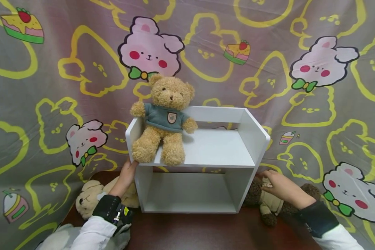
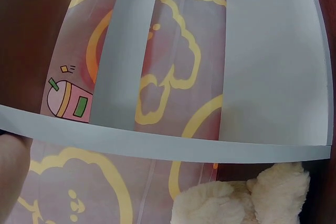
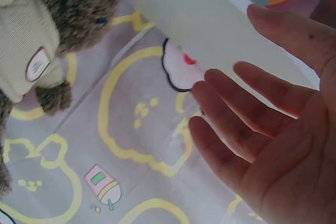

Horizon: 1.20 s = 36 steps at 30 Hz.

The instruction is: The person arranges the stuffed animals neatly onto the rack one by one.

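A small white two-tier shelf (image 1: 193, 166) stands on a dark red-brown table. On its upper board, at the left end, sits a tan teddy bear (image 1: 170, 92) in a teal shirt with a badge. My left hand (image 1: 126, 175) is right at the shelf's left side panel, close below the teddy's foot; its fingers are mostly hidden. To the right of the shelf, my right hand (image 1: 279, 184) is apart from the panel, with fingers spread and nothing in them. In front of it, partly covered, lies a dark brown bear (image 1: 270, 203) in a beige top.
A cream plush dog (image 1: 87, 199) lies left of the shelf, partly behind my left arm. A grey plush toy (image 1: 60, 238) is at the lower left. A patterned curtain (image 1: 212, 45) hangs behind. The table (image 1: 193, 231) extends in front of the shelf.
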Motion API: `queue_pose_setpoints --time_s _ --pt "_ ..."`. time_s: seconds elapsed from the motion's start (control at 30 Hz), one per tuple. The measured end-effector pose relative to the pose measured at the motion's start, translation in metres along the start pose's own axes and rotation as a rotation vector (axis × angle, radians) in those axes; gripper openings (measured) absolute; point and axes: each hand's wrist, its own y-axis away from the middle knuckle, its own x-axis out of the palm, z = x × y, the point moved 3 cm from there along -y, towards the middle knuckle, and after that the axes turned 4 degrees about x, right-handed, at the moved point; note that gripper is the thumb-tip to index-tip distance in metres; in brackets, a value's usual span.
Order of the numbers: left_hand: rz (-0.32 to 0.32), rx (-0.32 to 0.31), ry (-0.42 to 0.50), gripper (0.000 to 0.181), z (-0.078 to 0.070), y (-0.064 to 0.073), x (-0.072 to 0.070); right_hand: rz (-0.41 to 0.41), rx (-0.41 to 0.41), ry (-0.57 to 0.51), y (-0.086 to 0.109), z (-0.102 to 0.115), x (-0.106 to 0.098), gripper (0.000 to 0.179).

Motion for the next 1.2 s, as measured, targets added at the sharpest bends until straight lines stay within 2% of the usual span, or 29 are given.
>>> queue_pose_setpoints --time_s 0.47,0.63,0.87,1.0,1.2 --pt "0.011 0.045 0.014 0.055 -0.001 0.001 -0.001 -0.125 -0.018 0.18 -0.004 -0.026 0.016 0.045" --pt "0.003 0.035 0.005 0.055 -0.001 0.001 -0.001 -0.164 -0.036 0.251 -0.002 -0.036 0.024 0.055" --pt "0.011 0.031 0.019 0.053 0.0 0.001 0.001 -0.158 0.004 0.282 0.002 -0.053 0.038 0.06" --pt "0.011 0.017 0.009 0.053 0.001 0.0 0.002 -0.133 0.049 0.27 0.002 -0.062 0.048 0.068" --pt "-0.002 0.006 -0.014 0.054 0.001 0.002 0.0 -0.113 0.074 0.258 -0.001 -0.07 0.059 0.08"
